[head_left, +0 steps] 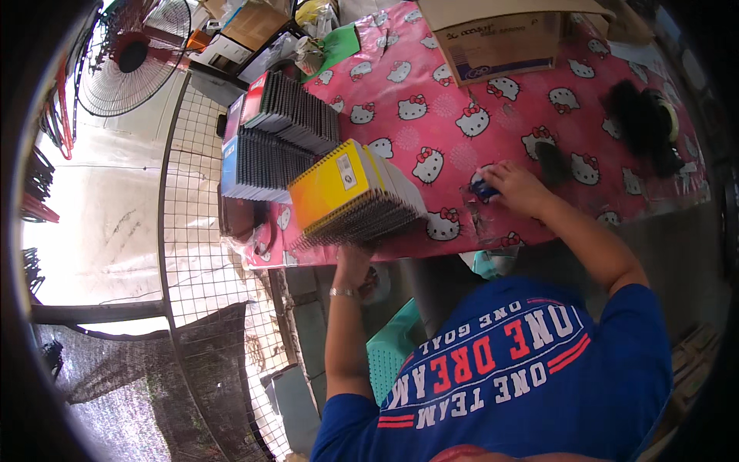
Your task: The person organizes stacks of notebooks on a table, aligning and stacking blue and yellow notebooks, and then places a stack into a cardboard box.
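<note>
A stack of yellow-covered spiral notebooks [331, 185] stands tilted at the table's near edge, its wire bindings toward me. My left hand [354, 264] is at the lower edge of this stack; the notebooks and the table edge hide its fingers. To the right, my right hand [519, 190] has its fingers closed round a small dark blue object [483, 190] low over the tabletop, too covered to name. Behind the yellow stack are a stack of blue-covered spiral notebooks [265, 165] and one with red covers [289, 112].
A pink patterned cloth [412, 146] covers the table. An open cardboard box [504, 58] stands at the back, with a dark bundle [643, 123] at the far right. A fan [132, 57] is at the upper left; a green plastic stool [391, 350] stands below the table.
</note>
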Motion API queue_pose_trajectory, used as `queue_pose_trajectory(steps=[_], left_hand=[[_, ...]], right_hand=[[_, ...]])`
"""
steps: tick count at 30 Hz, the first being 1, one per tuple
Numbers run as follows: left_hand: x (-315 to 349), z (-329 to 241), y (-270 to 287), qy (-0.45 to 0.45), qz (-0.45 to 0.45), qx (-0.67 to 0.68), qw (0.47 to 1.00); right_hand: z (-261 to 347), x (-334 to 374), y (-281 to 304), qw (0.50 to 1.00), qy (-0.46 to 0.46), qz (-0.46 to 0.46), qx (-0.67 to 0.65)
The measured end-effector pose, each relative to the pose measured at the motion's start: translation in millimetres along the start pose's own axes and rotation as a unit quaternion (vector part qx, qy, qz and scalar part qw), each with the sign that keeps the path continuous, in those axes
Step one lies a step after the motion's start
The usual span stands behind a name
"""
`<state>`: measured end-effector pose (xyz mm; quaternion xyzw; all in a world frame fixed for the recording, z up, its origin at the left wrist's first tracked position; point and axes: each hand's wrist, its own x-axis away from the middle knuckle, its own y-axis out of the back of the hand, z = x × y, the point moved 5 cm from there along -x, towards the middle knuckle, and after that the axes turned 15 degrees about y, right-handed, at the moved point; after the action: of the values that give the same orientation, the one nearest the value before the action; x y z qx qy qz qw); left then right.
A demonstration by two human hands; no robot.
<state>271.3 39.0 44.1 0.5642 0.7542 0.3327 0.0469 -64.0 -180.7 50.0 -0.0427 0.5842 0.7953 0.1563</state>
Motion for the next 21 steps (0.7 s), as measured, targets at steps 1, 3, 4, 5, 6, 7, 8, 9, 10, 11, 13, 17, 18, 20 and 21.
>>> queue_pose_trajectory(steps=[1, 3, 4, 5, 6, 7, 8, 9, 10, 11, 13, 17, 18, 20, 21], left_hand=[[10, 12, -12, 0.133, 0.001, 0.286, 0.949], [31, 23, -47, 0.254, -0.007, 0.540, 0.803], [38, 16, -64, 0.184, 0.011, 0.585, 0.790], [46, 11, -79, 0.112, 0.028, 0.626, 0.771], [49, 3, -97, 0.113, 0.028, 0.626, 0.771], [51, -9, -114, 0.126, 0.022, 0.659, 0.741], [54, -16, -128, 0.136, 0.012, 0.691, 0.710], [56, -18, -139, 0.134, 0.007, 0.691, 0.710], [57, -18, -146, 0.121, -0.028, 0.692, 0.711], [56, -18, -149, 0.108, -0.057, 0.693, 0.710], [60, -32, -154, 0.136, -0.059, 0.690, 0.709], [81, -38, -103, 0.114, -0.204, 0.545, 0.805], [82, -72, -78, 0.078, -0.254, 0.462, 0.846], [97, -139, -31, 0.040, -0.305, 0.372, 0.876], [107, -161, -13, -0.008, -0.315, 0.292, 0.903]], right_hand=[[1, 6, 0, 1.000, -0.005, -0.001, -0.003], [-2, 11, 17, 0.966, -0.116, -0.171, -0.155], [5, 7, 25, 0.965, -0.114, -0.171, -0.161], [13, 1, 38, 0.949, -0.104, -0.198, -0.222], [19, -2, 53, 0.929, -0.099, -0.226, -0.276], [24, -5, 65, 0.929, -0.102, -0.227, -0.274], [34, -11, 77, 0.934, -0.078, -0.220, -0.272], [47, -21, 87, 0.937, -0.050, -0.212, -0.272], [57, -32, 96, 0.937, -0.045, -0.212, -0.275], [70, -44, 106, 0.942, 0.003, -0.196, -0.272], [86, -58, 120, 0.945, 0.048, -0.183, -0.267], [123, -86, 142, 0.976, 0.143, -0.142, -0.084], [121, -87, 144, 0.979, 0.145, -0.137, -0.038], [120, -93, 151, 0.976, 0.145, -0.159, 0.006], [125, -97, 153, 0.970, 0.155, -0.179, 0.044]])
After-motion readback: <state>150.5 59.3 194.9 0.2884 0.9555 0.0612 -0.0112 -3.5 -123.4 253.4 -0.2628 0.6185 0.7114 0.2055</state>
